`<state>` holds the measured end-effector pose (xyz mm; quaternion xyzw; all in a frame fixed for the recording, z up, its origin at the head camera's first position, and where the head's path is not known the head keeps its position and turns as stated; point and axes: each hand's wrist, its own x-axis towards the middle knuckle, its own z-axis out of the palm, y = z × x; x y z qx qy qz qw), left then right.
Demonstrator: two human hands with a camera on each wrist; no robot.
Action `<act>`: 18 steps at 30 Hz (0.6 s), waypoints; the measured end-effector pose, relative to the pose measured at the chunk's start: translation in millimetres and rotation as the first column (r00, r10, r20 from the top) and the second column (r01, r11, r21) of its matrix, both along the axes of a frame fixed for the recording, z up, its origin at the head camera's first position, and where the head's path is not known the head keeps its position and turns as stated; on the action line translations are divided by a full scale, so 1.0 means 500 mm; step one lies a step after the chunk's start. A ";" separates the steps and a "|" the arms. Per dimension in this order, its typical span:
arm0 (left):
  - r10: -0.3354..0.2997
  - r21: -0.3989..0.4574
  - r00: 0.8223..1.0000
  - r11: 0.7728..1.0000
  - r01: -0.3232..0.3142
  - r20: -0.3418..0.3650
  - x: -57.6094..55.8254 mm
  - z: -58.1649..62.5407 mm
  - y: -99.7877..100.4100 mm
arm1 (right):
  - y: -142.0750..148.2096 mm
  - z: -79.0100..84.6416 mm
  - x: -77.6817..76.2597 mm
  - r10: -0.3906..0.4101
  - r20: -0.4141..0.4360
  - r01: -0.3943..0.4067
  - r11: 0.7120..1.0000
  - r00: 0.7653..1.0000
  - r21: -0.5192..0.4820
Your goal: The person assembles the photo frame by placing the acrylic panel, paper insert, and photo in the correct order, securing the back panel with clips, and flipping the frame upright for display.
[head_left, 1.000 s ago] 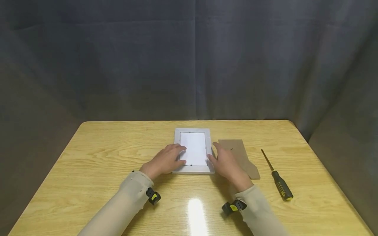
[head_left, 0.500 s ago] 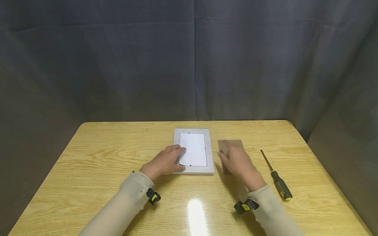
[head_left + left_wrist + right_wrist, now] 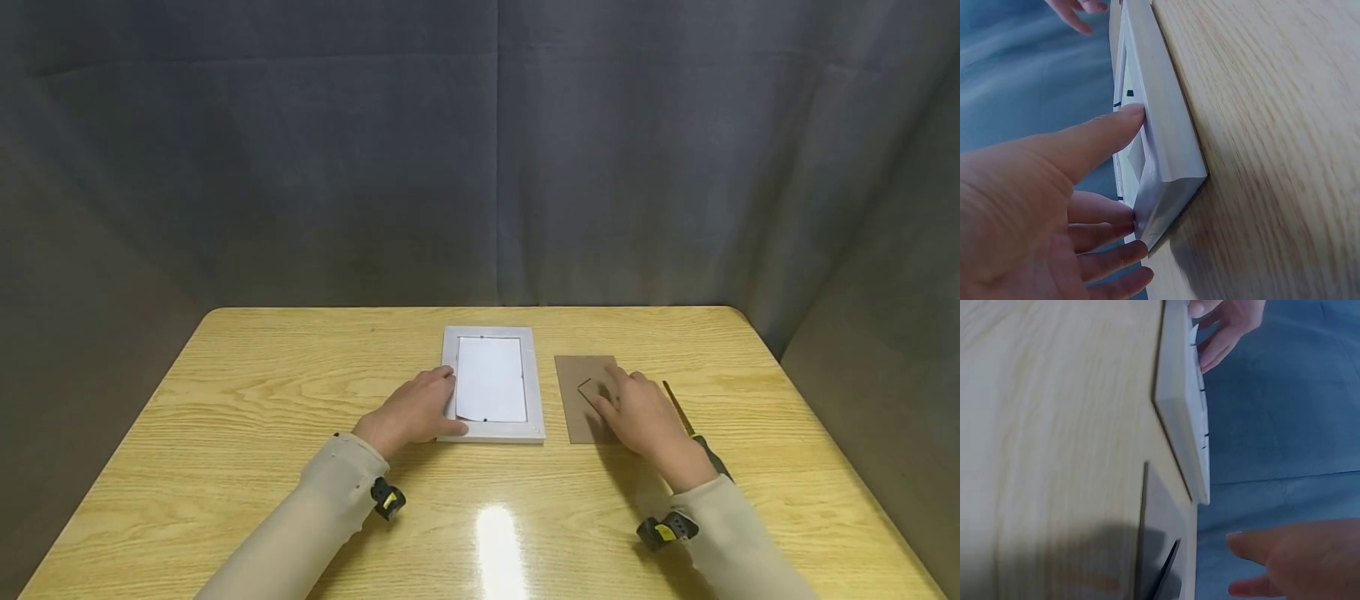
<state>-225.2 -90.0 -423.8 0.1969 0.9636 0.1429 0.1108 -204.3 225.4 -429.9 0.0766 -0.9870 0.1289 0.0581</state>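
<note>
A white picture frame [image 3: 536, 408] lies on the table with white paper [image 3: 491, 379] in its opening and small dark tabs round it. My left hand [image 3: 416, 408] rests at its near left corner; in the left wrist view the thumb touches the top of the frame's edge, while the other fingers lie loosely along the side. Right of the frame lies a brown backing board [image 3: 573, 417] with thin dark lines. Over its right part my right hand [image 3: 645, 417] reaches, fingers extended, holding nothing. A narrow dark strip [image 3: 1166, 569] angles up from the board in the right wrist view.
A screwdriver [image 3: 677, 408] with a dark handle lies right of the board, partly hidden behind the right wrist. The wooden table [image 3: 262, 400] ends at a grey curtain [image 3: 337, 167] at the back and sides.
My right hand has moved from the frame's right edge across the backing board to its right part. The left hand stays on the frame, its fingertips drawn slightly back from the paper.
</note>
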 end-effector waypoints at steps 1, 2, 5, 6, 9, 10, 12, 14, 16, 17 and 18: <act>0.001 0.001 1.000 1.000 -0.001 0.003 0.000 0.000 0.000 | 0.004 -0.001 0.001 0.000 0.008 0.000 1.000 1.000 0.007; 0.001 0.001 1.000 1.000 -0.001 0.005 -0.001 0.001 0.000 | 0.008 -0.002 0.002 0.002 0.012 -0.003 1.000 1.000 0.018; -0.005 0.001 1.000 1.000 0.005 0.007 -0.002 0.001 0.000 | 0.019 -0.010 0.003 0.017 0.010 -0.018 0.998 1.000 0.056; -0.007 0.001 1.000 1.000 0.007 0.009 -0.002 0.002 0.000 | 0.022 -0.013 0.004 0.024 0.008 -0.024 0.997 1.000 0.069; -0.012 -0.005 1.000 1.000 0.012 0.008 -0.003 0.003 0.000 | 0.032 -0.021 0.007 0.028 0.018 -0.030 0.995 0.999 0.099; -0.013 -0.008 1.000 1.000 0.013 0.005 -0.003 0.003 0.000 | 0.034 -0.022 0.008 0.028 0.020 -0.030 0.994 0.999 0.105; -0.015 -0.016 1.000 1.000 0.015 -0.001 -0.004 0.001 -0.001 | 0.037 -0.025 0.010 0.030 0.021 -0.032 0.994 0.999 0.107; -0.019 -0.023 1.000 1.000 0.018 -0.013 -0.005 -0.001 -0.002 | 0.038 -0.026 0.011 0.038 0.014 -0.039 0.993 0.999 0.110; -0.026 -0.026 0.999 0.999 0.025 -0.023 -0.005 -0.004 -0.003 | 0.039 -0.027 0.013 0.046 -0.001 -0.046 0.992 0.999 0.114; -0.028 -0.027 0.999 0.999 0.028 -0.025 -0.004 -0.005 -0.004 | 0.040 -0.027 0.013 0.049 -0.003 -0.049 0.992 0.999 0.116; -0.032 -0.030 0.999 0.999 0.031 -0.028 -0.005 -0.006 -0.004 | 0.040 -0.028 0.012 0.051 -0.004 -0.050 0.992 0.999 0.118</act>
